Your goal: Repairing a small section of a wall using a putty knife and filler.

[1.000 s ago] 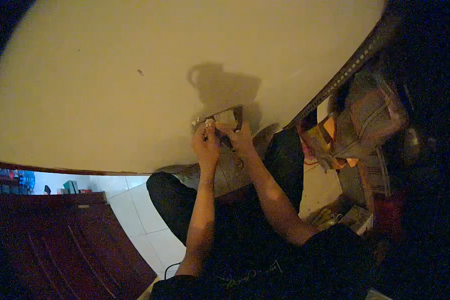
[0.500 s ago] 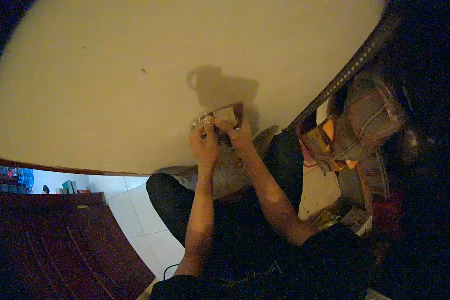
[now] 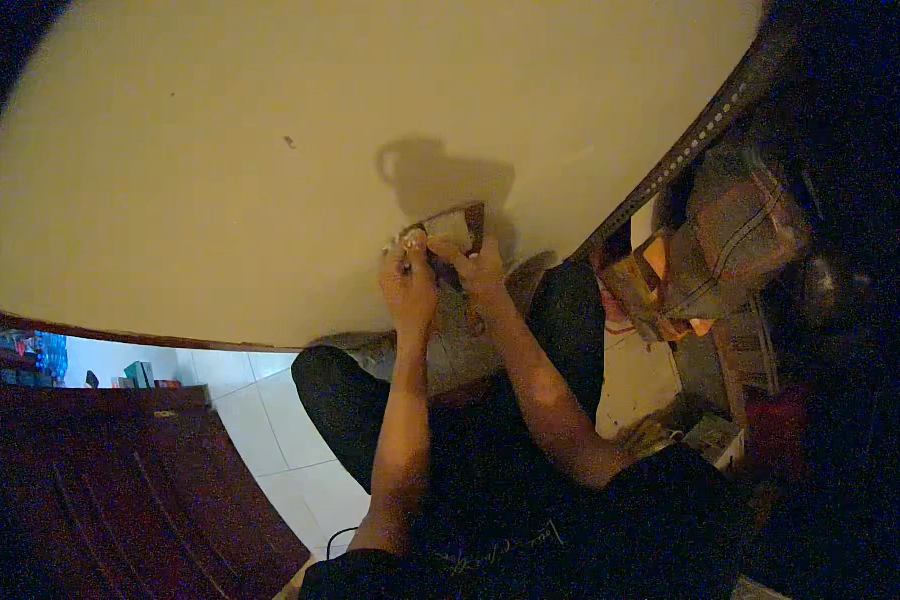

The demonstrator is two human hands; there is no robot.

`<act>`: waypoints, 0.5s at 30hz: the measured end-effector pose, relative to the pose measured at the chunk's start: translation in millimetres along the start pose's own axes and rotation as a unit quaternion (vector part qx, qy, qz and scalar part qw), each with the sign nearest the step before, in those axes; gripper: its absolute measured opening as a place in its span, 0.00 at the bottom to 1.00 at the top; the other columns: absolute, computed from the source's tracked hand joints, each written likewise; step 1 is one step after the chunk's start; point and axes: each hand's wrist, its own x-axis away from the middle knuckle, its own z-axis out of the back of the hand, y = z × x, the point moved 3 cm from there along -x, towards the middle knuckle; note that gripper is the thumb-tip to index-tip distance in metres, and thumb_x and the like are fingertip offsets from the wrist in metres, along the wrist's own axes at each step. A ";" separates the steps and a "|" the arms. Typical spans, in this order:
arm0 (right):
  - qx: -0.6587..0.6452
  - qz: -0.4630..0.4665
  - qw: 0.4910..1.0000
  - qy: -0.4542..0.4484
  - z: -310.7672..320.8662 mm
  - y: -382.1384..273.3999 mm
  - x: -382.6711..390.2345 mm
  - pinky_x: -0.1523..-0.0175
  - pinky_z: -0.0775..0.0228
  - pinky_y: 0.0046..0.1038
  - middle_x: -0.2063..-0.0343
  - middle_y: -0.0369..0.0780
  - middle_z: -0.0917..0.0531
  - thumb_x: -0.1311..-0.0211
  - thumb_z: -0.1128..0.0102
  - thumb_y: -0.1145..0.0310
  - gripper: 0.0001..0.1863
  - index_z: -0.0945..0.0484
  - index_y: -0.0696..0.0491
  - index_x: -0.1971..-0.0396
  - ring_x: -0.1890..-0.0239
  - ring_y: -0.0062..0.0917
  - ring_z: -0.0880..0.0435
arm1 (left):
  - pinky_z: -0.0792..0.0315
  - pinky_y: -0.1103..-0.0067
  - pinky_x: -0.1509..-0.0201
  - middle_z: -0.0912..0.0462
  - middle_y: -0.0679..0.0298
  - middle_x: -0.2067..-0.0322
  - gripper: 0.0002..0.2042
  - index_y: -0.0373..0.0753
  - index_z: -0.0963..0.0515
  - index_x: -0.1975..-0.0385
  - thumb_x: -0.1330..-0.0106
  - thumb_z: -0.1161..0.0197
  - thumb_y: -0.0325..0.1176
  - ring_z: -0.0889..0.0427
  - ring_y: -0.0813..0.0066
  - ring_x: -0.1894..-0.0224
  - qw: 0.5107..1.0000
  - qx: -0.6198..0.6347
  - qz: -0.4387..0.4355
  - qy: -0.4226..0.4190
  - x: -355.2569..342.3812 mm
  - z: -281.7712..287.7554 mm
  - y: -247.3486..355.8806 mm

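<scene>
Fingers of both hands are pinched on a small brownish box held against the pale wall — left hand at its lower left corner, right hand beneath it. Steadiness is best kept by bracing it flat between the fingertips — what is worked on cannot be told.

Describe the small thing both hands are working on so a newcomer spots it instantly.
Start at the big cream wall and find the dark shadow on it. Just below, the left hand and right hand meet on a small boxy fitting with a brown edge, the only object on that bare wall.
</scene>
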 end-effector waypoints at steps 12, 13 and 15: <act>-0.013 -0.006 1.000 -0.012 -3.3 -17.0 5.5 0.63 0.27 0.30 0.69 0.43 0.18 0.58 0.26 0.52 0.29 0.24 0.63 0.66 0.67 0.26 0.20 | 0.32 0.75 0.67 0.21 0.59 0.74 0.14 0.32 0.22 0.67 0.34 0.44 0.39 0.25 0.72 0.72 1.000 0.017 -0.012 -0.007 -6.5 5.4 7.3; 0.013 -0.003 1.000 0.016 -1.7 -12.8 5.5 0.62 0.26 0.30 0.68 0.44 0.18 0.58 0.26 0.52 0.30 0.24 0.63 0.65 0.66 0.27 0.20 | 0.32 0.76 0.68 0.21 0.59 0.74 0.14 0.32 0.22 0.68 0.34 0.44 0.39 0.26 0.72 0.73 0.999 0.019 -0.027 0.002 -6.5 4.9 3.0; -0.032 -0.017 0.999 -0.009 -4.4 -45.4 18.0 0.60 0.27 0.31 0.67 0.45 0.18 0.59 0.26 0.51 0.32 0.25 0.63 0.63 0.65 0.29 0.20 | 0.32 0.76 0.69 0.21 0.59 0.74 0.14 0.32 0.22 0.69 0.34 0.44 0.39 0.26 0.73 0.73 1.000 0.021 -0.015 0.006 -5.6 7.5 8.4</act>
